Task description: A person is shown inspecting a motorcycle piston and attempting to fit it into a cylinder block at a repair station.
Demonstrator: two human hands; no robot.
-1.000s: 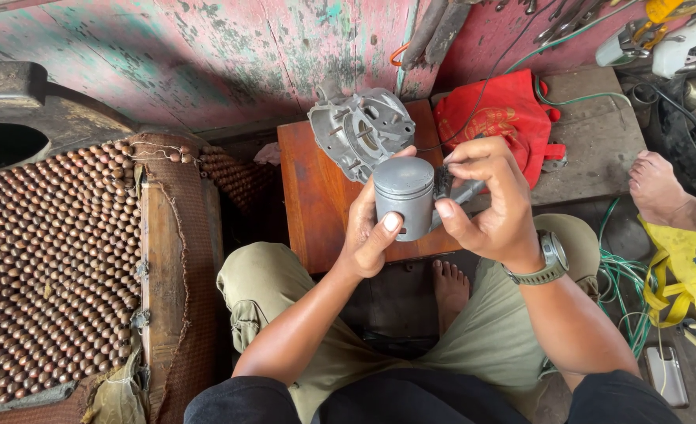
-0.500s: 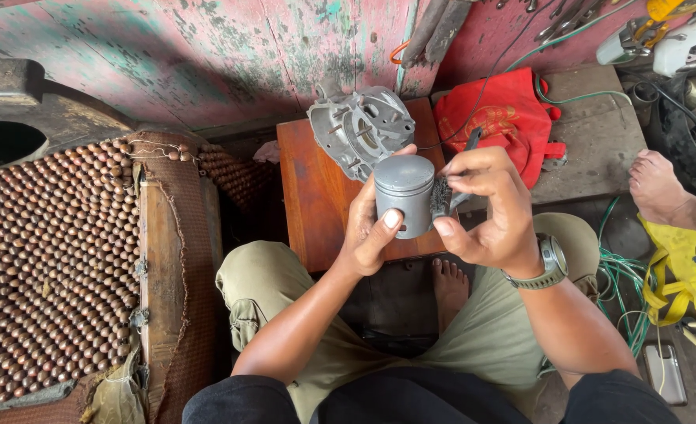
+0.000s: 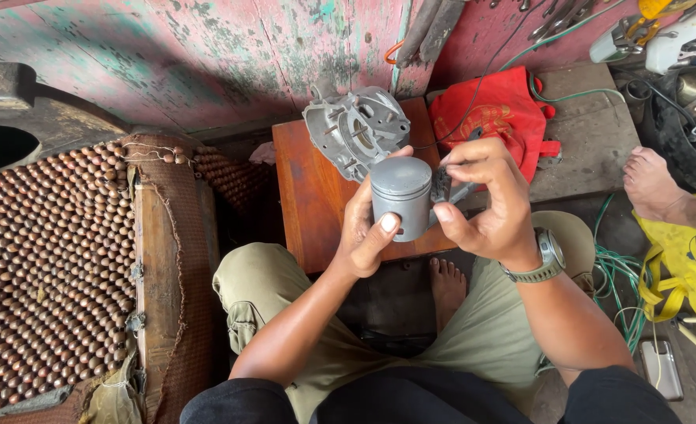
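Note:
A grey metal piston (image 3: 401, 195) is held upright in front of me over a small wooden stool (image 3: 310, 196). My left hand (image 3: 364, 228) grips it from the left, thumb on its skirt. My right hand (image 3: 485, 200) pinches a dark metal rod part (image 3: 445, 188) that joins the piston's right side. A grey cast engine casing (image 3: 356, 129) lies on the stool just behind the piston.
A red cloth bag (image 3: 497, 110) lies behind my right hand. A wooden-bead seat mat (image 3: 42, 267) fills the left. Another person's bare foot (image 3: 654, 184) and a yellow bag (image 3: 690, 259) are at the right, with green cord (image 3: 611, 271) and tools (image 3: 670, 35) nearby.
The piston and both hands have barely shifted; my right fingers have adjusted slightly on the dark part beside the piston.

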